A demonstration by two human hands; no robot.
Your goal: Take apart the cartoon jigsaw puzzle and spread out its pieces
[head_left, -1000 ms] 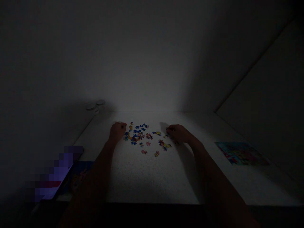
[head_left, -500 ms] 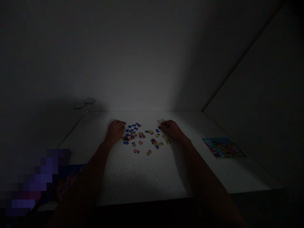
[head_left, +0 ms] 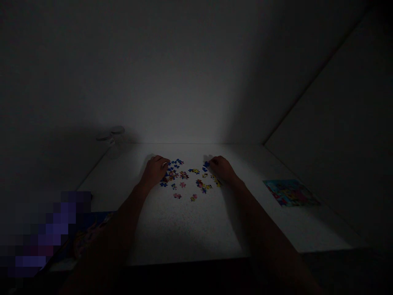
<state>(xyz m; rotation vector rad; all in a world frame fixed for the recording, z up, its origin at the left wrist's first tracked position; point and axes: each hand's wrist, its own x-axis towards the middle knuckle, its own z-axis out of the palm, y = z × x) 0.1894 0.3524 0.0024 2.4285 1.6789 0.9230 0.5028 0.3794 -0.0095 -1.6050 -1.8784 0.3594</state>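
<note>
My left hand (head_left: 155, 169) rests at the left edge of the loose blue jigsaw pieces (head_left: 175, 165), fingers bent and thumb a little apart. Its fingertips reach the nearest blue pieces, and I see nothing held in it. On the other side, my right hand (head_left: 221, 167) is closed, thumb and fingers pinched at a small blue jigsaw piece (head_left: 206, 164). Pink pieces (head_left: 182, 184) lie between the hands, nearer to me. A cluster of yellow pieces (head_left: 209, 187) sits just below the right hand. The dim light hides fine detail.
A white table (head_left: 190, 233) meets the wall at the back. At right lies a colourful picture sheet (head_left: 291, 192). Clear round objects (head_left: 112, 137) stand at the back left corner. A dark blue printed item (head_left: 92, 229) lies at the left front, beside a pixelated patch.
My left hand has moved right, closer to the blue pieces. My right hand stays almost in place, pinched, with more of the blue piece showing at its fingertips.
</note>
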